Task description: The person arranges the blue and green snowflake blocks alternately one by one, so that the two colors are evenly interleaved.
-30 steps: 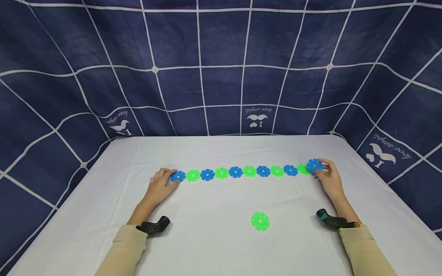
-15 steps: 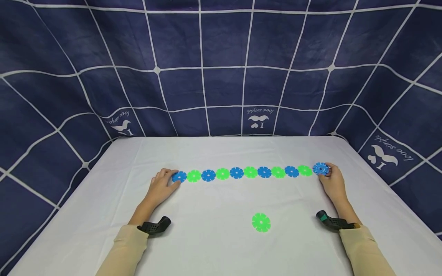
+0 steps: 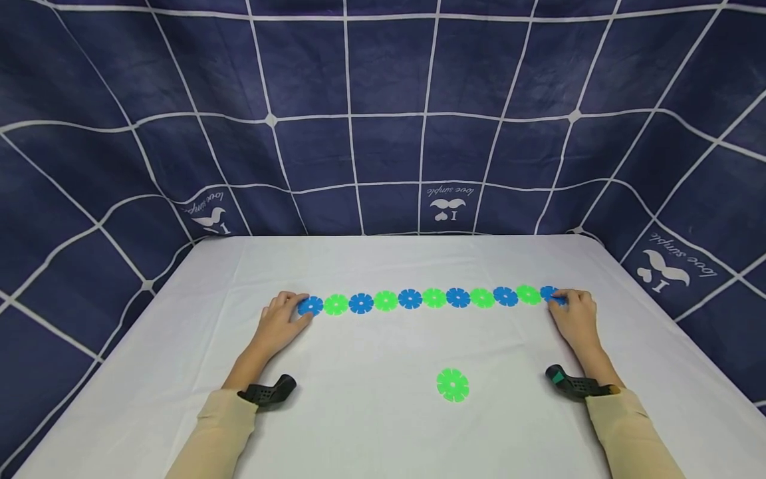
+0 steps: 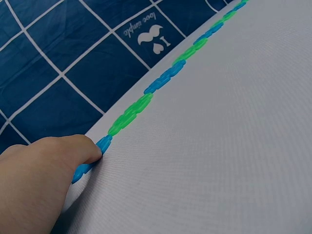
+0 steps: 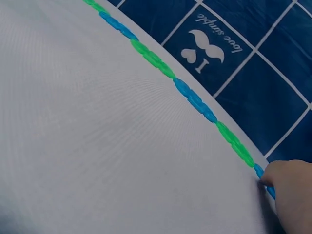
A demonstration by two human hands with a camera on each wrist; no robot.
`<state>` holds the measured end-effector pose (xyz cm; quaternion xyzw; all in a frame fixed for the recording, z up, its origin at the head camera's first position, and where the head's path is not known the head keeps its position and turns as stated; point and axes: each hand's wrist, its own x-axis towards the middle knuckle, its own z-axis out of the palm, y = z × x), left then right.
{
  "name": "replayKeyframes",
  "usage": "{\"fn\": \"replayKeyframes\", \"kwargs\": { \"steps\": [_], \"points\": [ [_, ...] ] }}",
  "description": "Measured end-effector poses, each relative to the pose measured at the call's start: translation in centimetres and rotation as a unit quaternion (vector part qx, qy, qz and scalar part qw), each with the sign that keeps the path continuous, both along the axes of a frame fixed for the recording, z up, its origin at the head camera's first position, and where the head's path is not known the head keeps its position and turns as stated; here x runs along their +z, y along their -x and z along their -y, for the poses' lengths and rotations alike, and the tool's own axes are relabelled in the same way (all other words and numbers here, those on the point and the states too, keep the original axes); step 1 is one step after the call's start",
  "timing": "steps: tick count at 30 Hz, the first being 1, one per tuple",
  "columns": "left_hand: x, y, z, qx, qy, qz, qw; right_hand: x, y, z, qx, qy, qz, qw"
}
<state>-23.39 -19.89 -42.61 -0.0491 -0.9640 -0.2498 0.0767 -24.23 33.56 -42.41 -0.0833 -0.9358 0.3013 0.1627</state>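
Note:
A row of notched plastic snowflake discs, blue and green by turns, lies edge to edge across the white table in the head view. At its left end, my left hand (image 3: 280, 324) holds the blue disc (image 3: 310, 306) by the rim between thumb and fingers. My right hand (image 3: 577, 320) grips the blue disc (image 3: 549, 293) at the right end, partly covering it. That disc lies flat beside a green disc (image 3: 528, 295). In the left wrist view the thumb (image 4: 87, 148) touches the blue disc's edge; the right wrist view shows the right thumb (image 5: 271, 174) likewise.
One loose green disc (image 3: 452, 385) lies nearer the front, between my forearms. The white-covered table (image 3: 359, 412) ends at the back against a dark blue curtain (image 3: 383, 146) with white lines. Each wrist wears a black camera band (image 3: 267, 392).
My right hand has brought its blue disc from above the neighbouring green disc, slightly right and down flat onto the table at the row's end. My left hand stays where it was.

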Motion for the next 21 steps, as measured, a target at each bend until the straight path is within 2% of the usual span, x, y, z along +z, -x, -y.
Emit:
{"fn": "replayKeyframes", "kwargs": {
  "steps": [4, 21],
  "points": [
    [-0.05, -0.04, 0.03, 0.000, -0.003, 0.002, 1.0000, -0.07, -0.08, 0.07, 0.010, -0.023, 0.004, 1.000],
    [0.04, -0.16, -0.11, -0.003, -0.005, 0.001, 1.0000, -0.29, -0.15, 0.08, 0.020, -0.047, 0.011, 0.999]
  ]
}}
